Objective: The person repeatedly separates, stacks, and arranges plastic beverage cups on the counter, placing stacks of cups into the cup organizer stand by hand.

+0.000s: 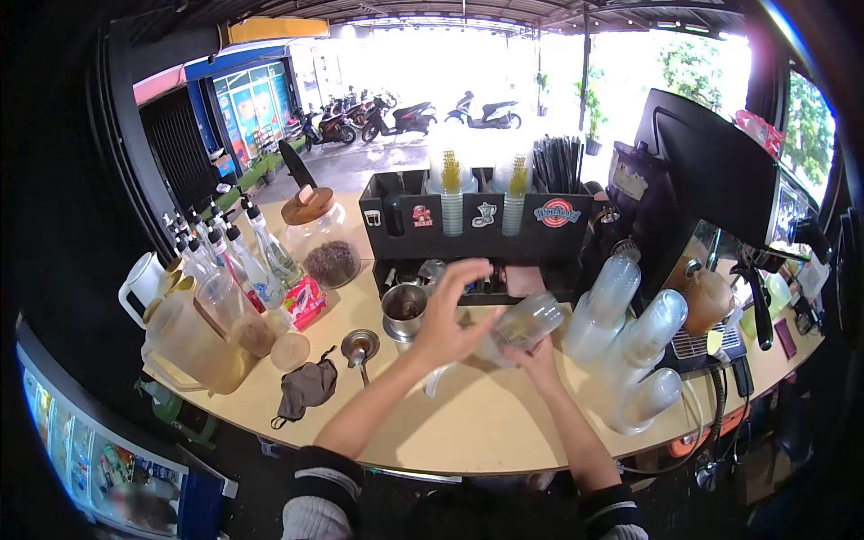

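Note:
My right hand (537,358) is closed around a clear plastic cup (533,321), which it holds tilted over the table. To the left of that cup, my left hand (447,317) is raised with its fingers spread, holding nothing. Just beyond my left hand stands a metal pot (404,304) with something dark inside. A small round metal piece with a handle (359,344) lies left of my left forearm. Beside it is a crumpled grey cloth with straps (308,390).
Stacked clear cups (655,322) stand at right, near the coffee machine (706,306). A black organizer (396,236) with cups and straws lines the back. Pump bottles (261,238), a plastic pitcher (184,337) and a wooden-lidded jar (328,243) crowd the left.

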Demonstrator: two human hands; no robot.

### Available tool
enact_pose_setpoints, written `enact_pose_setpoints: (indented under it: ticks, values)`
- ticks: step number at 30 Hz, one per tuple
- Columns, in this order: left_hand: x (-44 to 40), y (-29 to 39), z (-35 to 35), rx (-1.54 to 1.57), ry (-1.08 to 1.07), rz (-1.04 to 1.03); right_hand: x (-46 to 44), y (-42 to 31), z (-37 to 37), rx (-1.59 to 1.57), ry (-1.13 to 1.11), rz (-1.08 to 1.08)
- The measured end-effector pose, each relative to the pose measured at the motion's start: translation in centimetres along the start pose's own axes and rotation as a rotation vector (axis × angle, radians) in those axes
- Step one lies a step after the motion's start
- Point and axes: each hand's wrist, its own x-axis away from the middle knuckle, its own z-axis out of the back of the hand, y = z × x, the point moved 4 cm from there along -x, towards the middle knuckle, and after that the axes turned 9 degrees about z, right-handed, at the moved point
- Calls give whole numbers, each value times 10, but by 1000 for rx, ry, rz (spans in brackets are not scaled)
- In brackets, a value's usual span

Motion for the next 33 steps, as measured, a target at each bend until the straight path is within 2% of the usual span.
enact_pose_setpoints:
  ticks: [2,4,5,9,13,15,23,25,26,27,29,31,32,33]
  values:
    - [29,-7,-16,4,-55,76,2,-3,4,-43,-26,-88]
    - [51,-21,-33,139,-76,351,5,0,4,-267,51,-105]
    - [59,-27,-40,130,-140,456,8,-3,4,-267,50,-108]
    - [77,-47,-62,358,-185,608,16,-15,-6,-365,53,-180]
    - [78,-46,-65,276,-183,573,18,-6,-2,-398,19,-225]
    - [76,-39,-63,59,-171,474,19,-8,-4,-376,6,-215]
    - [83,-26,-54,102,-143,427,17,-13,-9,-228,-63,-136]
    - [83,-20,-51,86,-126,386,16,-42,-11,61,21,215]
    - [83,-16,-48,105,-114,354,16,-48,-11,59,21,217]
    - [83,-11,-46,124,-103,324,17,-57,-11,278,-19,306]
    - [82,-7,-51,204,-49,369,20,-66,-17,496,-67,391]
    - [80,-6,-55,328,78,454,28,-81,-35,999,-115,777]
    - [80,-10,-54,328,84,453,30,-87,-37,999,-121,780]
    - [80,-18,-51,464,85,542,29,-94,-36,829,-116,715]
